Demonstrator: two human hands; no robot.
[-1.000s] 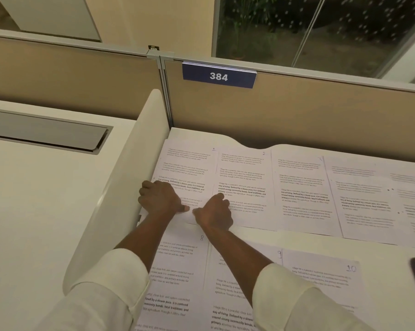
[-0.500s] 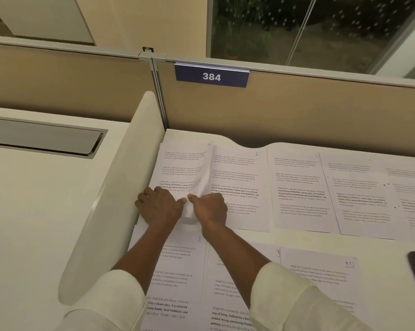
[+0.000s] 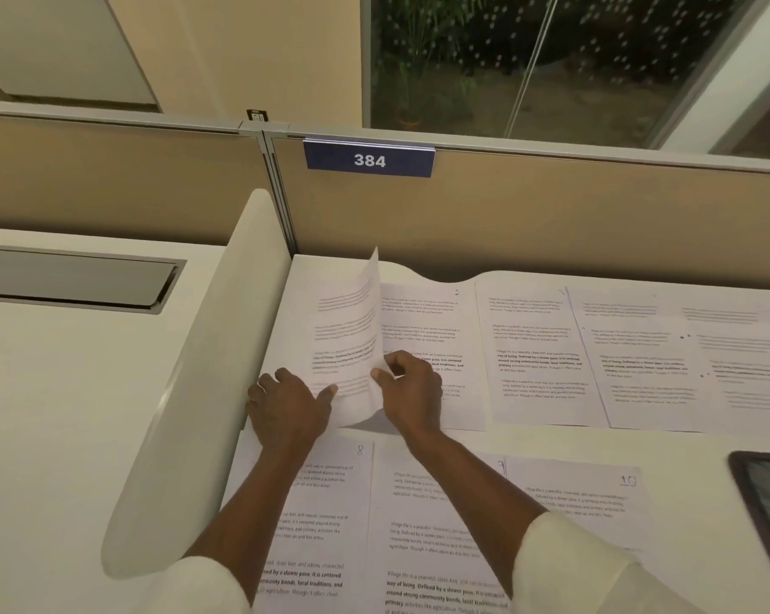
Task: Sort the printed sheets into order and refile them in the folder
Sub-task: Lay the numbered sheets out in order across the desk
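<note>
One sheet, the leftmost sheet (image 3: 347,339) of the upper row, is held curled up from the table (image 3: 684,449) in the middle of the frame. Its right edge is pinched between thumb and fingers of the right grip (image 3: 412,387), just above the sheet marked 2 (image 3: 423,321). Its lower left part is pressed down under the loosely spread left grip (image 3: 290,403), by which nothing is enclosed. A crease could be set if the edge were pulled against that pressing thumb. The sheet marked 2 or the sheet marked 8 (image 3: 330,502) could be dragged out of order. No folder is seen.
</note>
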